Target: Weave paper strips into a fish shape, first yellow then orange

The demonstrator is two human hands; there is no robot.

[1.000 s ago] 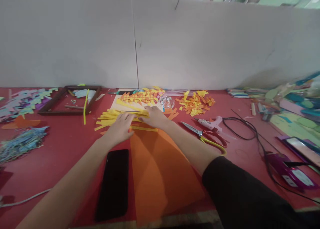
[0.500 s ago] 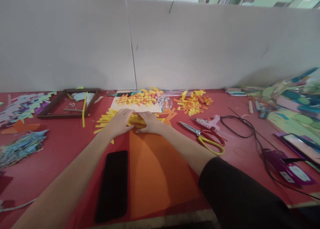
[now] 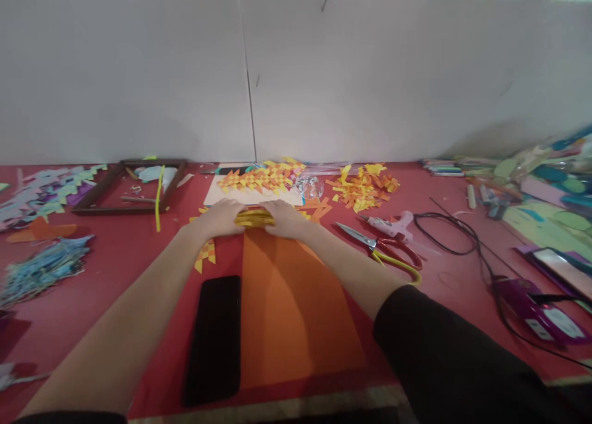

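Observation:
Between my hands is a bunch of yellow paper strips [image 3: 254, 218], lying above the far end of an orange paper sheet [image 3: 296, 313]. My left hand [image 3: 224, 218] is closed on the bunch's left end, and my right hand [image 3: 285, 219] grips its right end. Some fingertips are hidden behind the strips. By my left wrist, a yellow and orange woven paper piece [image 3: 206, 254] pokes out. Just beyond my hands, another woven paper strip [image 3: 254, 178] rests on a cream sheet [image 3: 222, 195]. A black phone [image 3: 215, 337] lies beside the orange sheet.
Scissors [image 3: 372, 243] and a pink glue gun [image 3: 391, 226] lie to the right, near a black cable [image 3: 467, 226] and a purple power strip [image 3: 539, 310]. Cut scraps [image 3: 363, 187] are piled behind them. A brown frame [image 3: 97, 192] sits at left. A white partition [image 3: 370, 78] stands behind.
The yellow strips, spread out before, are now gathered into a tighter bunch between my hands. My hands have moved slightly apart. The woven piece by my left wrist shows more.

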